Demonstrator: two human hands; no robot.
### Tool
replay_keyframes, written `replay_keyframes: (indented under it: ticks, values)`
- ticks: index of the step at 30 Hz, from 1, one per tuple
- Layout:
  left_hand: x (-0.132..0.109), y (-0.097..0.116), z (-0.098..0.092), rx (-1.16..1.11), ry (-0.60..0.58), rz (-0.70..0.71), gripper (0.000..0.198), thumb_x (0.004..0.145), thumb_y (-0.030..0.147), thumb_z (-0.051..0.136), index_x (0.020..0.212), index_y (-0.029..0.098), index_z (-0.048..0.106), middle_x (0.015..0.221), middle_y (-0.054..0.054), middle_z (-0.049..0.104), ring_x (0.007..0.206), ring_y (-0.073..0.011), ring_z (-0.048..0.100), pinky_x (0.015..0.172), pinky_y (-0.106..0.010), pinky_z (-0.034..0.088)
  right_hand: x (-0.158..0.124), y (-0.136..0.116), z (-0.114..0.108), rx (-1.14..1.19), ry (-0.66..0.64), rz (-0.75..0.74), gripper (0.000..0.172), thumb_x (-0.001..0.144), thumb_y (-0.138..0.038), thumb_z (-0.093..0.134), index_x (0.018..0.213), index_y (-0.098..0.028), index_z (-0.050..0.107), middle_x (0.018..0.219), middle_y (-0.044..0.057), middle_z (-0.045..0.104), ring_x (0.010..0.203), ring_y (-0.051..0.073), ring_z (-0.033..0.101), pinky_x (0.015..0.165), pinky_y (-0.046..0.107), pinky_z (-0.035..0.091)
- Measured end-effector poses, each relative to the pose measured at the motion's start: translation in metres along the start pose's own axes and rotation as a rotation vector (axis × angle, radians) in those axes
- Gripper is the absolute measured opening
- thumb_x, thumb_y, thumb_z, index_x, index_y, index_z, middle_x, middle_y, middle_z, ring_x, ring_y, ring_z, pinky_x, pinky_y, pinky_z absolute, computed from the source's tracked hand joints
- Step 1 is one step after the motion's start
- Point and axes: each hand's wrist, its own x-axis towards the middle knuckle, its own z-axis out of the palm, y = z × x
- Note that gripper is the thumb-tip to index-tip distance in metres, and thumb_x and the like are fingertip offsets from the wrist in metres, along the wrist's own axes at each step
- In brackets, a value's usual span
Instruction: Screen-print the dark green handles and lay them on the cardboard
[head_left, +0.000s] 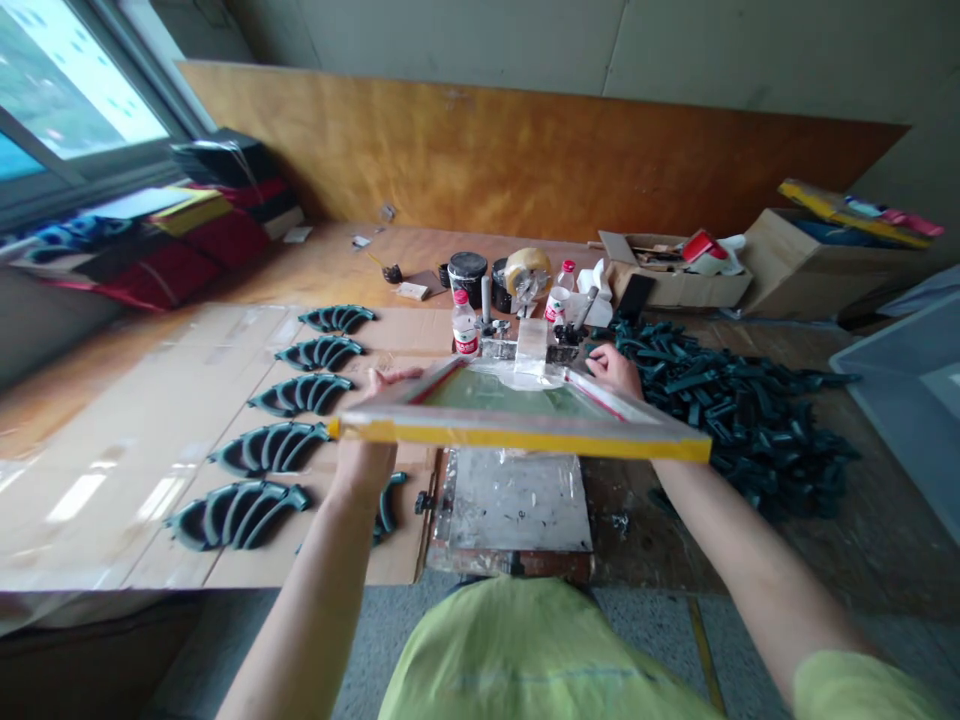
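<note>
A screen-printing frame (pixel 525 425) with yellow tape along its near edge is tilted up above a white, ink-spotted base plate (pixel 517 500). Its far end meets a clamp fixture (pixel 531 348). Past the frame's left side, my left hand (pixel 391 380) shows in part, fingers stretched to the right; the frame hides some of it. My right hand (pixel 616 368) is beyond the frame's right side, fingers curled closed beside the dark green parts pile (pixel 750 410). What those fingers hold, if anything, is too small to make out. Curved dark green parts (pixel 262 450) lie in fanned groups on cardboard at left.
Behind the fixture stand red-capped bottles (pixel 465 325), a black tub (pixel 468 278) and a tape roll (pixel 527 268). Cardboard boxes (pixel 679 285) sit at the back right, with a grey bin (pixel 907 400) at the right edge. A wooden board (pixel 525 150) closes off the table's rear.
</note>
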Motion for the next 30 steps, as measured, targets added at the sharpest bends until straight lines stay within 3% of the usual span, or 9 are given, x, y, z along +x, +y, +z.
replay_keyframes:
  ticks: [5, 7, 9, 12, 15, 19, 21, 27, 30]
  values:
    - [0.034, 0.025, 0.029, -0.046, -0.102, 0.058, 0.044, 0.086, 0.060, 0.049, 0.102, 0.020, 0.060, 0.085, -0.007, 0.072, 0.084, -0.0210, 0.069, 0.062, -0.029, 0.055, -0.068, 0.004, 0.045, 0.046, -0.261, -0.222, 0.036, 0.084, -0.036, 0.065, 0.115, -0.020, 0.059, 0.094, 0.006, 0.069, 0.086, 0.019, 0.063, 0.078, 0.030, 0.046]
    - [0.038, 0.025, 0.031, -0.067, -0.093, 0.073, 0.047, 0.086, 0.062, 0.048, 0.109, 0.022, 0.057, 0.085, -0.006, 0.072, 0.084, -0.0205, 0.069, 0.062, -0.028, 0.055, -0.084, -0.006, 0.056, -0.019, -0.301, -0.325, 0.043, 0.080, -0.032, 0.070, 0.120, -0.022, 0.058, 0.105, 0.007, 0.066, 0.099, 0.021, 0.059, 0.087, 0.033, 0.043]
    - [0.030, 0.011, 0.028, -0.070, -0.040, 0.081, 0.051, 0.085, 0.062, 0.049, 0.118, 0.024, 0.054, 0.090, -0.005, 0.072, 0.083, -0.0188, 0.069, 0.063, -0.027, 0.055, -0.090, -0.017, 0.058, -0.074, -0.312, -0.357, 0.030, 0.082, -0.027, 0.069, 0.111, -0.023, 0.064, 0.105, 0.006, 0.064, 0.103, 0.022, 0.055, 0.091, 0.035, 0.041]
    - [-0.006, -0.030, 0.021, 0.018, -0.063, -0.148, 0.059, 0.082, 0.063, 0.054, 0.120, 0.018, 0.058, 0.092, -0.009, 0.073, 0.078, -0.0190, 0.070, 0.061, -0.026, 0.054, -0.102, -0.040, 0.049, -0.083, -0.244, -0.366, 0.010, 0.087, -0.025, 0.062, 0.095, -0.021, 0.067, 0.095, 0.006, 0.062, 0.097, 0.020, 0.053, 0.088, 0.033, 0.040]
    - [-0.058, -0.079, 0.017, 0.091, -0.279, -0.626, 0.065, 0.078, 0.064, 0.059, 0.120, 0.014, 0.060, 0.103, -0.017, 0.072, 0.085, -0.0269, 0.071, 0.060, -0.033, 0.056, -0.135, -0.079, 0.044, -0.090, -0.124, -0.483, 0.013, 0.090, -0.029, 0.059, 0.095, -0.020, 0.067, 0.090, 0.007, 0.060, 0.093, 0.021, 0.050, 0.085, 0.034, 0.039]
    - [-0.108, -0.118, 0.006, -0.100, -0.127, -0.737, 0.045, 0.082, 0.053, 0.061, 0.105, 0.014, 0.063, 0.101, -0.014, 0.072, 0.090, -0.0258, 0.071, 0.065, -0.033, 0.058, -0.174, -0.106, 0.053, -0.040, -0.227, -0.911, 0.020, 0.095, -0.029, 0.050, 0.104, -0.022, 0.065, 0.086, 0.004, 0.061, 0.089, 0.019, 0.049, 0.084, 0.033, 0.038]
    - [-0.117, -0.127, -0.013, -0.110, -0.013, -0.733, 0.038, 0.084, 0.049, 0.060, 0.100, 0.013, 0.064, 0.096, -0.012, 0.073, 0.081, -0.0227, 0.072, 0.060, -0.028, 0.056, -0.173, -0.082, 0.051, -0.045, -0.266, -0.956, 0.023, 0.096, -0.027, 0.048, 0.113, -0.023, 0.064, 0.093, 0.003, 0.064, 0.093, 0.018, 0.051, 0.086, 0.032, 0.038]
    - [-0.131, -0.151, -0.119, 0.071, 0.524, -0.657, 0.034, 0.092, 0.047, 0.046, 0.092, 0.016, 0.061, 0.086, -0.010, 0.073, 0.068, -0.0163, 0.069, 0.061, -0.027, 0.055, -0.120, 0.092, 0.004, -0.588, -0.238, -0.322, 0.032, 0.082, -0.007, 0.047, 0.104, -0.016, 0.069, 0.105, 0.011, 0.066, 0.102, 0.024, 0.051, 0.086, 0.037, 0.038]
    - [-0.142, -0.160, -0.161, 0.190, 0.685, -0.679, 0.036, 0.093, 0.045, 0.041, 0.086, 0.016, 0.060, 0.079, -0.010, 0.071, 0.061, -0.0141, 0.066, 0.059, -0.027, 0.054, -0.109, 0.156, -0.011, -0.787, -0.256, -0.248, 0.031, 0.079, -0.007, 0.048, 0.098, -0.015, 0.071, 0.107, 0.011, 0.067, 0.112, 0.029, 0.046, 0.093, 0.043, 0.033]
